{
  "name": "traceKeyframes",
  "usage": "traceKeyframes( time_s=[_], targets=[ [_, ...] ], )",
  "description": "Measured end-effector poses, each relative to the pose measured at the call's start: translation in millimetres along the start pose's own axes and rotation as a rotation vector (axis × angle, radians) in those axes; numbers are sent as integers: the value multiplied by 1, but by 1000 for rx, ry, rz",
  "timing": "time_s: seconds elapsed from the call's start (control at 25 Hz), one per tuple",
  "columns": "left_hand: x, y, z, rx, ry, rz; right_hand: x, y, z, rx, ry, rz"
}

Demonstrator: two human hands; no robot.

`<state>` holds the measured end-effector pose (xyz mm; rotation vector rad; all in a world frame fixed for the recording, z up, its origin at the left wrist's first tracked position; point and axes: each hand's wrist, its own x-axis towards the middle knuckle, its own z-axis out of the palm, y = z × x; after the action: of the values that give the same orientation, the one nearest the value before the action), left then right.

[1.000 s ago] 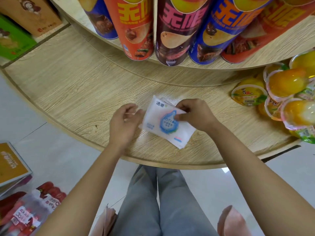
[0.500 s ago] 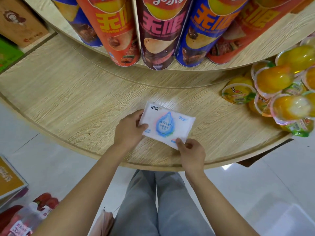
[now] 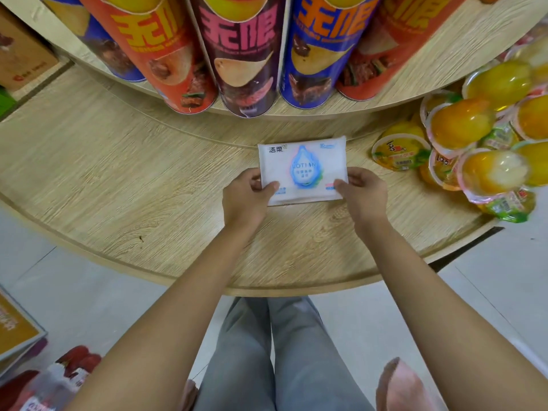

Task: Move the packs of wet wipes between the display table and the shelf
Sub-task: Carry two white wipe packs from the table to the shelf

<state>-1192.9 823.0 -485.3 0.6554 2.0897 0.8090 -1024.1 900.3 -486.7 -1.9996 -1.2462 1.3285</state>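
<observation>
A white pack of wet wipes (image 3: pixel 302 161) with a blue drop print lies flat and square on the lower tier of the round wooden display table (image 3: pixel 124 188). My left hand (image 3: pixel 247 197) pinches its near left corner, thumb on top. My right hand (image 3: pixel 361 192) grips its near right corner the same way. The pack's far edge sits close to the step of the upper tier.
Tall crisp tubes (image 3: pixel 243 54) stand along the upper tier just behind the pack. A heap of orange jelly cups (image 3: pixel 474 143) fills the table's right side. Snack packets (image 3: pixel 59 378) and boxes (image 3: pixel 14 330) lie on the floor at lower left.
The pack has been turned from a slant to square and pushed farther back on the table. My right hand has shifted from its bottom edge to the right corner.
</observation>
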Motion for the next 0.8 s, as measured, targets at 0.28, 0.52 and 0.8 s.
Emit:
traceKeyframes(
  time_s=[0.28,0.52,0.8],
  targets=[
    [-2,-1,2,-9,-43,-24,2,4,-13,9,3,-26],
    [-42,-4,-42,49,2,11,-49,17,-78,-119,-20,-82],
    [-134,-21,-26,456,-659,274,-202,106,-131,-244,65,101]
  ],
)
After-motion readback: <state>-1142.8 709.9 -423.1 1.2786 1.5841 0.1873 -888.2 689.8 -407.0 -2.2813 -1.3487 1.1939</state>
